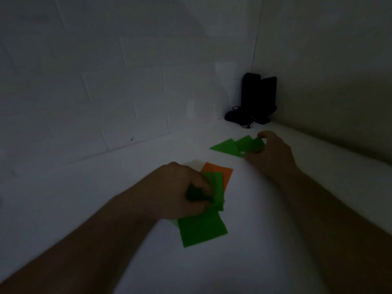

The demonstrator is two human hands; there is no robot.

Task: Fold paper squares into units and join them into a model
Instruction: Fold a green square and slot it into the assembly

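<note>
The scene is dim. My left hand (180,190) grips a green paper piece (216,189) at the middle of the white table, over an orange square (222,174) and above a flat green square (201,229). Farther right, my right hand (271,153) pinches the end of a folded green unit (251,144) between thumb and fingers. A green triangle-shaped folded piece (226,147) lies touching that unit on its left. Both forearms reach in from the bottom of the view.
A black device on a stand (257,98) with a cable sits in the far right corner where two white walls meet. The white table (106,187) runs to the tiled wall on the left and back.
</note>
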